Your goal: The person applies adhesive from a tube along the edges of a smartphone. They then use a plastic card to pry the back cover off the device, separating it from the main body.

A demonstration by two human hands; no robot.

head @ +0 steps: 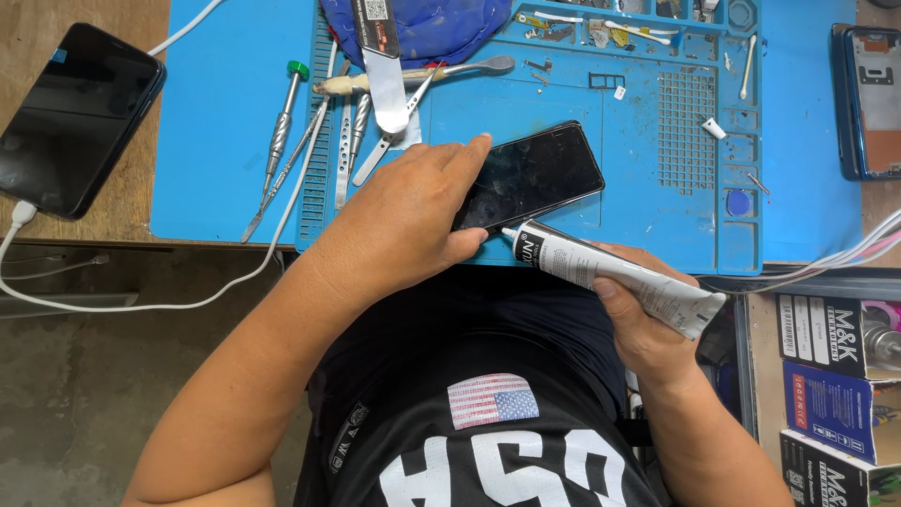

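Observation:
A black phone point(540, 174) lies tilted on the blue work mat point(563, 103). My left hand point(413, 211) grips its near-left end, the index finger stretched along its upper edge. My right hand point(638, 319) holds a white glue tube point(610, 274) with a black band near its nozzle. The nozzle tip touches the phone's lower edge beside my left thumb.
Metal screwdrivers, tweezers and pry tools point(319, 131) lie on the mat's left part. A second black phone point(75, 117) on a white cable point(141, 305) rests at the far left. A phone frame point(868, 99) sits far right, with boxes point(835, 394) below it.

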